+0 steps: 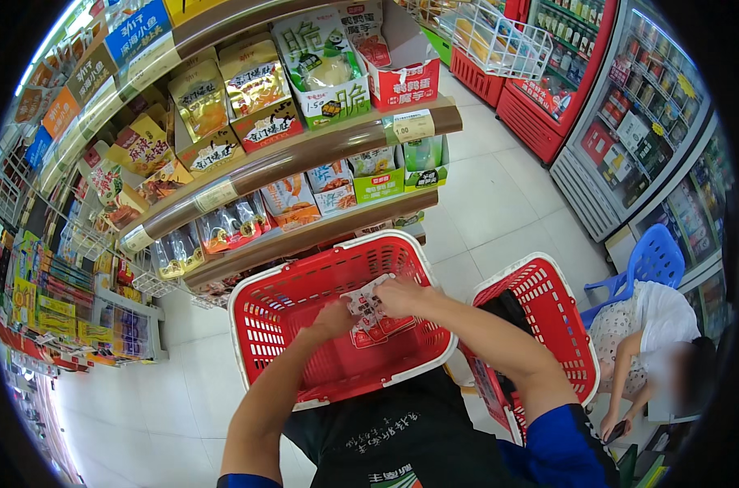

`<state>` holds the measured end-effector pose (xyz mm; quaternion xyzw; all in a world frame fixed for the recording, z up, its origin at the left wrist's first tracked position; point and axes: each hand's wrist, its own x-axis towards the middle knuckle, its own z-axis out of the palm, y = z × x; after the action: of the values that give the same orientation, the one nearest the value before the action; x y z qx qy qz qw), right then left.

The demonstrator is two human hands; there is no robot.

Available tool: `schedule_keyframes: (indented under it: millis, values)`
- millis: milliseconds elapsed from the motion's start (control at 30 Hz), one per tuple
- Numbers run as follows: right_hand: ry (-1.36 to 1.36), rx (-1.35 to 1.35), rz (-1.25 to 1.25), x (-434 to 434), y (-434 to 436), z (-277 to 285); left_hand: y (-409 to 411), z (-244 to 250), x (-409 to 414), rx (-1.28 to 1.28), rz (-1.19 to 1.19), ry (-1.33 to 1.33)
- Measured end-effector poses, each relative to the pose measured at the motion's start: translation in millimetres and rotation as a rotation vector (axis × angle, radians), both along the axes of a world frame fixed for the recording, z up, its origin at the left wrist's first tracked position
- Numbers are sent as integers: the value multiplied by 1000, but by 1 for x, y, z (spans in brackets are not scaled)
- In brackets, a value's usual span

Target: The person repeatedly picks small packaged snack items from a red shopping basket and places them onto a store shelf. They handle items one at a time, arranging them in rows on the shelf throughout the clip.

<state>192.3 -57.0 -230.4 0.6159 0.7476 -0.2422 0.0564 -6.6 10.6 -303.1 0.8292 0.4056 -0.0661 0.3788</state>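
Observation:
Inside a red plastic shopping basket (320,372) with a white rim, both of my hands are at a small bunch of white-and-red snack packets (364,307). My left hand (334,318) has the bunch by its left side, fingers partly hidden. From the right, my right hand (404,296) pinches its upper corner. Just below, more red packets (378,334) lie on the basket floor toward its right side. The basket is right in front of my body, close to the shelf rack.
A tiered snack rack (320,152) with boxed packets rises ahead. At my right stands a second red basket (549,317) with dark things in it. Further right, a seated person (641,341) holds a phone near a blue plastic chair (656,262). Drink coolers (631,134) line the right side.

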Motion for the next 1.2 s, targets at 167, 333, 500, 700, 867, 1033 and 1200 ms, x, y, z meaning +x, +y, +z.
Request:
schedule_keyframes:
  millis: [167, 333, 500, 700, 867, 1033, 1200]
  values:
    - [-151, -147, -88, -12, 15, -61, -16, -44, 7, -209, 102, 14]
    - [5, -238, -337, -26, 23, -111, -18, -104, 9, -353, 270, -220]
    - [339, -266, -561, -28, 18, -108, -25, -85, 18, -279, 462, -217]
    - [290, 276, -564, -13, 21, -94, -17, -13, -16, -614, 396, -548]
    - [830, -169, -493, 16, 2, 30, -27, 75, -31, -267, 215, -666]
    - [1041, 292, -370, 36, -33, 149, -18, 186, 8, 530, -138, -714]
    - [796, 1153, -160, 63, -41, 260, -1, 312, 63, 649, -49, -968]
